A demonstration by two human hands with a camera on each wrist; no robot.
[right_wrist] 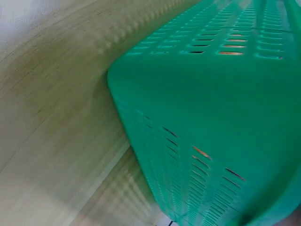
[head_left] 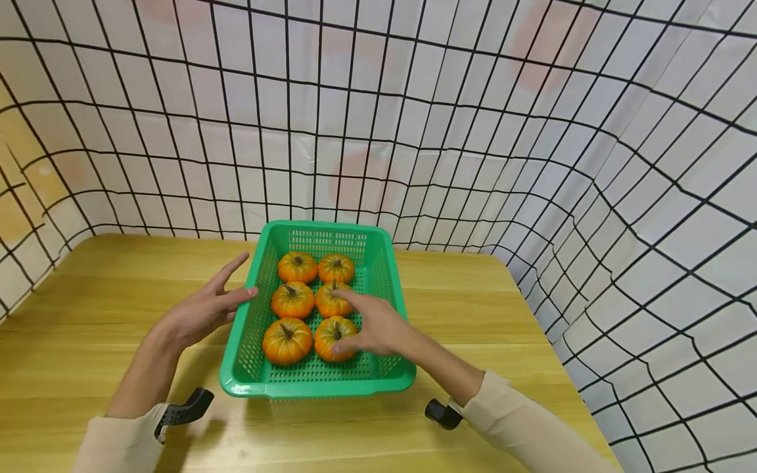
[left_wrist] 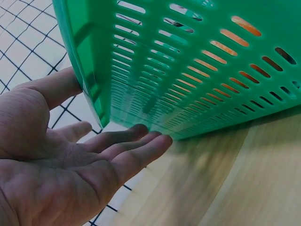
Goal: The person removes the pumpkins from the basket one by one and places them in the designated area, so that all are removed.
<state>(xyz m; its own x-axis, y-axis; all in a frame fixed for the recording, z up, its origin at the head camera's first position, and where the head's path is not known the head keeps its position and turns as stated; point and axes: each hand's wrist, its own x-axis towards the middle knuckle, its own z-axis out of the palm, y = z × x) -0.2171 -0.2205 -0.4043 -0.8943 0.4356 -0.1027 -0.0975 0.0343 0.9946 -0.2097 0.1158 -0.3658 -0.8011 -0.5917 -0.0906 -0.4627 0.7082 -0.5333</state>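
A green plastic basket with slotted walls stands on the wooden table, holding several small orange pumpkins in two columns. My left hand is at the basket's left side, its thumb touching the rim and its other fingers extended outside the wall; the left wrist view shows this hand palm up beside the slotted wall. Over the right column, my right hand reaches in with thumb and fingers apart, near the middle right pumpkin and the front right pumpkin. Whether it touches them is unclear.
The wooden table extends to both sides of the basket. A white backdrop with a black grid rises behind and to the right. Black wrist mounts sit at both sleeves. The right wrist view shows mostly the basket's outer corner.
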